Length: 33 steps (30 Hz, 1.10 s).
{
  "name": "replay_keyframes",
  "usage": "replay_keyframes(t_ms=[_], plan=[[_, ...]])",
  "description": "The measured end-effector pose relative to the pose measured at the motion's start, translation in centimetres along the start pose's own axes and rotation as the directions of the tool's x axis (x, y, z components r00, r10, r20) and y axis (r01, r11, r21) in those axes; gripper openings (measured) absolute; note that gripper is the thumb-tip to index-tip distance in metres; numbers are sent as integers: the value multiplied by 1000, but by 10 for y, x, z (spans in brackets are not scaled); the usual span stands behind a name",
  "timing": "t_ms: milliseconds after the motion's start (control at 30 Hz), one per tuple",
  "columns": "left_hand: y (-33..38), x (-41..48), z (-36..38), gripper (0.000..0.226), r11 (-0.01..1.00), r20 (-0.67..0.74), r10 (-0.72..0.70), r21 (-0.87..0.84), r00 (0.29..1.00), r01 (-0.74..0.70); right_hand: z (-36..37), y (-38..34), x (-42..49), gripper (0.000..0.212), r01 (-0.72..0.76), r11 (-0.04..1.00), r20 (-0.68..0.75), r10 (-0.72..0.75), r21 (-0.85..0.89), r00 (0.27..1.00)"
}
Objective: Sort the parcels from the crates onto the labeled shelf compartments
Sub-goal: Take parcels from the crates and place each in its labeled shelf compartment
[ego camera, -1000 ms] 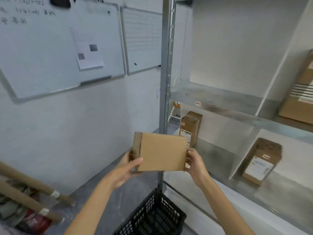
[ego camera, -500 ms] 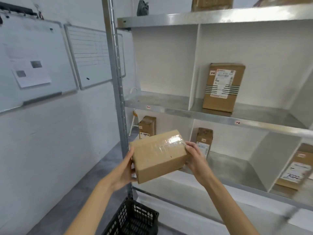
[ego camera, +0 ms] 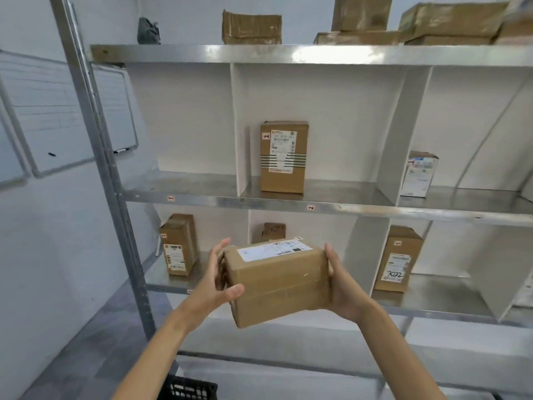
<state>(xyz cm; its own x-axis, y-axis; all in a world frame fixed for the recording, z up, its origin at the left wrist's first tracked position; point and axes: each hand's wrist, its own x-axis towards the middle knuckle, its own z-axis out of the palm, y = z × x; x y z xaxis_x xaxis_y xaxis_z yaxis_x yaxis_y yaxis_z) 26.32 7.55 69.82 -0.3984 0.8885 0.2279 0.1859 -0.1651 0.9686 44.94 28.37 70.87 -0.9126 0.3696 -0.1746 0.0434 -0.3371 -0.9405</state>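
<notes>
At the bottom edge, left of centre, sits the rim of a black lattice plastic crate (ego camera: 187, 389). Above it, at lower centre, the left hand (ego camera: 215, 284) and right hand (ego camera: 343, 287) clasp the two ends of a brown cardboard parcel with a white label on top (ego camera: 277, 284), held in the air before the grey metal shelf unit (ego camera: 288, 204). Beyond, a tall brown striped cardboard box (ego camera: 284, 157) stands upright at frame centre.

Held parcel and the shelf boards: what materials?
Held parcel: brown cardboard by the look, matte, white paper label on top. Shelf board: likely galvanized steel, dull grey with bright glare along the front lip.
</notes>
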Motion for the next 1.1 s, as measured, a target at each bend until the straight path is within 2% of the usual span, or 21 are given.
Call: replay_keyframes(t_ms=[100,200,333,433,500,633,767,900,1000,1100], plan=[[-3,9,12,120,999,77,-34,32,996,31,-18,-10,-12,58,11,999,-48,-13,-40,999],[-7,20,22,126,997,146,-83,13,986,82,-30,-14,-21,52,91,995,-93,-94,-36,991],[-13,32,39,121,984,46,-108,-134,993,114,-33,-8,-25,57,271,960,-146,-278,-72,949],[-20,34,47,103,914,154,-158,-352,975,203,-35,-13,-34,70,344,911,-125,-377,-226,918],[-22,33,47,96,833,185,-237,-467,954,297,-42,-19,-41,75,344,883,-77,-386,-319,919],[-23,32,50,65,871,203,-250,-380,947,312,-42,-30,-48,86,344,817,134,-319,-462,938],[-19,33,57,82,883,141,-260,-367,955,294,-41,-38,-45,81,400,776,198,-348,-487,916],[-21,31,58,69,882,125,-195,-411,973,230,-44,-43,-40,77,405,744,200,-354,-532,914],[-24,31,59,66,883,64,-137,-445,988,151,-42,-40,-32,72,430,700,96,-463,-570,881],[-25,36,63,80,880,-56,-98,-471,994,60,-31,-30,-20,71,453,790,-211,-567,-413,797]])
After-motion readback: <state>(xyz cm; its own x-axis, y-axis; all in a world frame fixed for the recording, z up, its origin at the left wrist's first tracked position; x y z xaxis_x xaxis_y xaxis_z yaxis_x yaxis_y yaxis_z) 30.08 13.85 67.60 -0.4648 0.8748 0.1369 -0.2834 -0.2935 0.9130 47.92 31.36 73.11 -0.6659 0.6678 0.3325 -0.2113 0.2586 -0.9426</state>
